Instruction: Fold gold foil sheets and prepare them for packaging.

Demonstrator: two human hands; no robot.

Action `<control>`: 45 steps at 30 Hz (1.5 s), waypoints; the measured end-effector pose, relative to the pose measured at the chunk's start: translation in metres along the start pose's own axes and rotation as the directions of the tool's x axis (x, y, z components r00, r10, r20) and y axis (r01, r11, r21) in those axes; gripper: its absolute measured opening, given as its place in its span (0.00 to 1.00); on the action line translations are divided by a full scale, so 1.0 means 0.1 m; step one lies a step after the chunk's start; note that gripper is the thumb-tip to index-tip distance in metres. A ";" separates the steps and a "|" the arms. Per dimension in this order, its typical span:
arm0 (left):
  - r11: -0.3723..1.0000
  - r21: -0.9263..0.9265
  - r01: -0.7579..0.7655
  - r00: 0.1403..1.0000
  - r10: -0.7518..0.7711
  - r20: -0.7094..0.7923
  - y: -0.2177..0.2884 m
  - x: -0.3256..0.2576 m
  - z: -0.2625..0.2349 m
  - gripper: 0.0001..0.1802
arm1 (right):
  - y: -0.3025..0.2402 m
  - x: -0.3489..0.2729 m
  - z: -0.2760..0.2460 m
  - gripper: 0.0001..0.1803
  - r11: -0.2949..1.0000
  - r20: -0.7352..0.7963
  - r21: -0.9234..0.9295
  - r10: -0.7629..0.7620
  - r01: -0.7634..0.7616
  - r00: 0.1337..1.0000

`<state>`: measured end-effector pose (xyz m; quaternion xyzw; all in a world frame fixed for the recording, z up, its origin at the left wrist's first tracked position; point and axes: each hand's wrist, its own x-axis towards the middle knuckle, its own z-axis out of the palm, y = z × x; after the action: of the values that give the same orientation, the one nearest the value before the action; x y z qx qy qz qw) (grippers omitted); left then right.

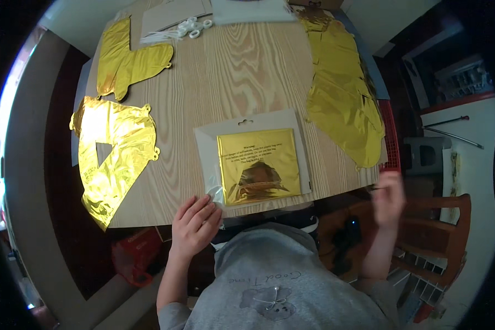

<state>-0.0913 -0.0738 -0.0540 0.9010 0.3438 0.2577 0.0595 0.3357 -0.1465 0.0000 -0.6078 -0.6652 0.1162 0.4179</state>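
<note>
Lying flat on the wooden table (242, 71): clear packet (253, 159) holding folded gold foil balloon (258, 173) | left hand (195, 225) fingers loosely spread, resting on packet's near-left corner | right hand (388, 198) blurred, off table edge, grip unclear.

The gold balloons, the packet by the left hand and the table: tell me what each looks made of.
Gold balloons: thin metallic foil, mirror-shiny and creased. Packet: a clear plastic sleeve, glossy at its corner, over folded gold foil. Table: pale wood or wood-look laminate, with visible grain.
</note>
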 end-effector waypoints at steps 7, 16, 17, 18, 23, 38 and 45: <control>0.999 0.017 0.038 0.999 -0.038 0.006 0.02 0.00 0.01 0.14 | -0.42 0.32 0.91 0.24 0.926 0.412 -0.248 -0.164 0.283 0.896; 1.000 0.010 0.026 1.000 -0.026 -0.001 0.00 0.00 0.03 0.12 | -0.32 0.35 0.98 0.19 0.734 0.475 -0.388 -0.359 0.558 0.803; 1.000 0.011 0.024 1.000 -0.024 -0.004 -0.01 -0.01 0.03 0.12 | -0.30 0.33 0.99 0.18 0.719 0.472 -0.397 -0.373 0.571 0.799; 1.000 0.012 0.022 1.000 -0.022 -0.006 -0.01 -0.01 0.03 0.12 | -0.30 0.33 0.99 0.17 0.709 0.466 -0.399 -0.389 0.581 0.795; 1.000 0.005 0.018 1.000 -0.018 -0.009 -0.02 -0.01 0.03 0.12 | -0.28 0.33 1.00 0.16 0.672 0.454 -0.401 -0.444 0.622 0.773; 1.000 -0.017 0.014 1.000 -0.015 -0.009 -0.02 0.01 0.00 0.11 | -0.26 0.29 1.01 0.14 0.687 0.403 -0.456 -0.406 0.565 0.820; 0.999 -0.048 0.012 1.000 -0.013 -0.017 0.00 -0.05 0.00 0.11 | -0.29 0.18 0.86 0.23 0.794 0.478 -0.291 -0.363 0.534 0.800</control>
<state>-0.0947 -0.0767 -0.0566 0.8949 0.3438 0.2731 0.0796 0.2563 -0.1065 -0.0269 -0.4656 -0.8718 -0.0105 0.1517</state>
